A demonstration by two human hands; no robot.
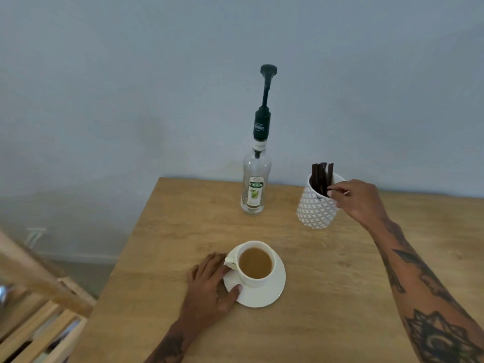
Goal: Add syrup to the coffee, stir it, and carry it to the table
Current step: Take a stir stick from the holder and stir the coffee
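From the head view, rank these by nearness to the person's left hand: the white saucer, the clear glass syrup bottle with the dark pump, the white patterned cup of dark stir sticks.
Measured from the left hand:
1. White saucer: touched by the hand's fingers, just to its right.
2. Clear glass syrup bottle with the dark pump: beyond the saucer, near the wall.
3. White patterned cup of dark stir sticks: far right, at the right hand.

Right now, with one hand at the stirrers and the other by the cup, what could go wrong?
1. The right hand pulling a stirrer might tip the patterned holder.
2. The cup is quite full; a nudge from the left hand on the saucer could spill coffee.
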